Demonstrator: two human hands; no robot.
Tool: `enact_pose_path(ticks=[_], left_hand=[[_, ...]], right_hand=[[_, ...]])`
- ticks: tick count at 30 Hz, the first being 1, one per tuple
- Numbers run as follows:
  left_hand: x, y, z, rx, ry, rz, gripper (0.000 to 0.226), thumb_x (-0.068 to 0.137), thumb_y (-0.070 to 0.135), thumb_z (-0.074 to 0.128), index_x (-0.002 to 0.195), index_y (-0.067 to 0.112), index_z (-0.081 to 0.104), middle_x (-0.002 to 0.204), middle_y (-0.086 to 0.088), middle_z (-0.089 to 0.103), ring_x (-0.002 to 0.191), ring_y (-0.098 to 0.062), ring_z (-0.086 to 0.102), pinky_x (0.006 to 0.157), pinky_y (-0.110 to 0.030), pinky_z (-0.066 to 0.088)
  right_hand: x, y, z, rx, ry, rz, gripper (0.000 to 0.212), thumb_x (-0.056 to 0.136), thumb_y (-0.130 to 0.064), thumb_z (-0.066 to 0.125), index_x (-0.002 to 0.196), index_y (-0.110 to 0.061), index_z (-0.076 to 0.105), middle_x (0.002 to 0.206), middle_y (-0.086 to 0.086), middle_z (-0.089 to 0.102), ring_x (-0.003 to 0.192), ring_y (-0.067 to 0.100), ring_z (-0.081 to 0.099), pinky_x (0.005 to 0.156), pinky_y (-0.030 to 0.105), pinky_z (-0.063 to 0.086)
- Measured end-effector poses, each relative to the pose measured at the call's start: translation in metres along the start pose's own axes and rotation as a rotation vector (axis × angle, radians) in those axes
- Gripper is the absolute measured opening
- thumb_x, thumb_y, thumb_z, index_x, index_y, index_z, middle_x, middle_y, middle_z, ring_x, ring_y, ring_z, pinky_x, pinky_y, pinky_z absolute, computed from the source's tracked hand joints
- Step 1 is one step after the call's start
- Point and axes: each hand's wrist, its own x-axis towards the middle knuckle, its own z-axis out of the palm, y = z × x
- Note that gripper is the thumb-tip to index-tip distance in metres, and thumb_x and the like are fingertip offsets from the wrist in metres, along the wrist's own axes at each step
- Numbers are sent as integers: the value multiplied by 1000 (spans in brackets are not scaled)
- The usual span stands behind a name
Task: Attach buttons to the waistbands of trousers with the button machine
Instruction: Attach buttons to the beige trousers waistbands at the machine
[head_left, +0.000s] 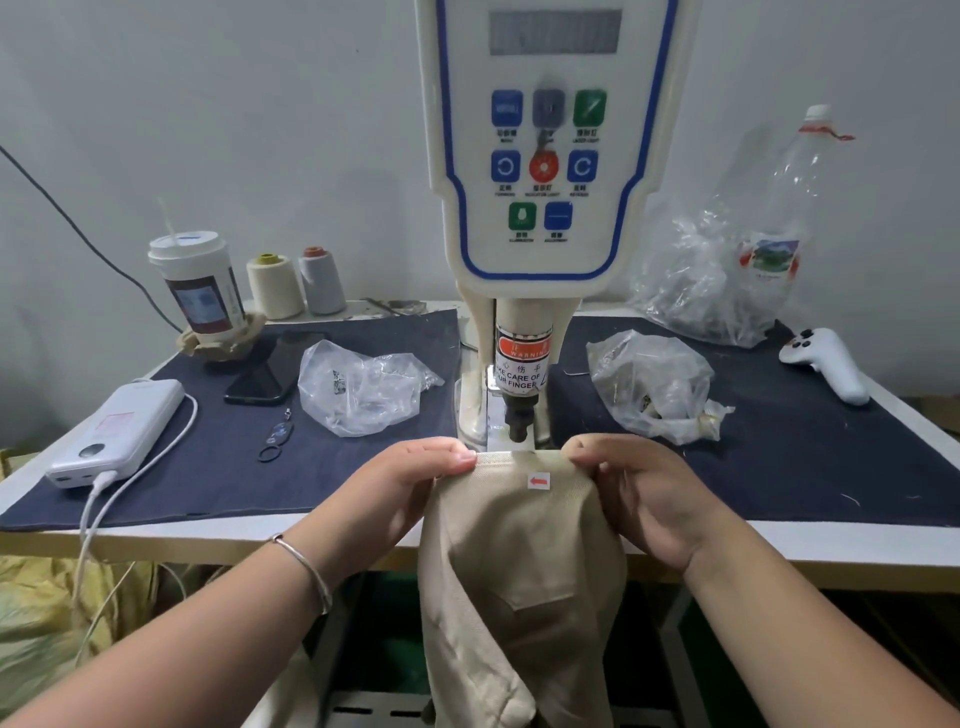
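Both hands — left hand (415, 478), right hand (631, 483) — pinch the waistband (524, 465) at centre frame, fingers clamped; we risk pinching them under the punch (519, 418).

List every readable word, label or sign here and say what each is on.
"WARNING": red band on the button machine's ram label.
"...KE CARE OF ...OUR FINGER": same label, partly cut off.
Red arrow pointing left, no words: sticker on the waistband.
Control panel captions and display, cup label, bottle label: too blurred.
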Motion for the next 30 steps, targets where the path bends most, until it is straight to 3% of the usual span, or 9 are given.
enact_pose_path(ticks=[4,7,11,15,18,22,26,30], left_hand=[[10,-6,-1,-15,20,1,23,83,24,61,60,21,66,62,9,58,59,-3,55,56,-14,43],[13,-13,-3,-40,26,-40,22,81,26,64,61,20,64,60,7,56,54,-6,52,50,-18,41],[14,-20,-6,-104,20,-48,21,82,24,64,62,18,63,59,3,55,52,-7,53,48,-16,43],[16,-23,-6,-124,39,-57,18,79,26,66,64,16,63,61,-1,55,53,-11,52,49,-19,43],[15,-24,-7,-105,59,-67,20,74,31,71,67,15,61,65,-6,49,58,-17,45,55,-28,35],[15,-23,-5,-104,80,-69,20,76,29,66,63,17,57,62,-3,44,56,-17,39,52,-27,31],[14,-23,-3,-102,92,-69,22,78,26,63,60,17,53,60,-3,38,54,-16,34,49,-26,28],[14,-25,-3,-106,120,-67,24,77,25,61,57,18,51,56,0,35,49,-14,30,46,-23,25]], right_hand=[[10,7,-9,-12,49,8,23,81,-10,52,58,-12,47,58,4,30,53,12,28,55,31,16],[13,17,-12,9,36,-4,20,77,-13,57,63,-11,43,64,4,23,60,17,17,64,38,6],[15,23,-17,6,8,-42,16,74,-15,59,67,-8,48,66,5,30,61,16,25,64,39,8],[17,24,-21,-12,3,-51,16,77,-13,58,83,-1,51,69,7,33,62,14,28,57,28,19],[17,23,-20,-15,15,-47,13,75,-14,57,71,-4,50,65,5,35,58,9,31,52,20,24],[17,22,-17,4,33,-38,17,71,-15,60,58,-11,49,59,0,33,54,8,29,50,21,23],[18,23,-16,2,45,-35,16,68,-16,63,62,-7,51,63,4,35,60,11,29,58,29,18],[18,23,-17,7,55,-37,15,69,-15,63,65,-5,52,64,5,38,60,12,32,58,29,21]])
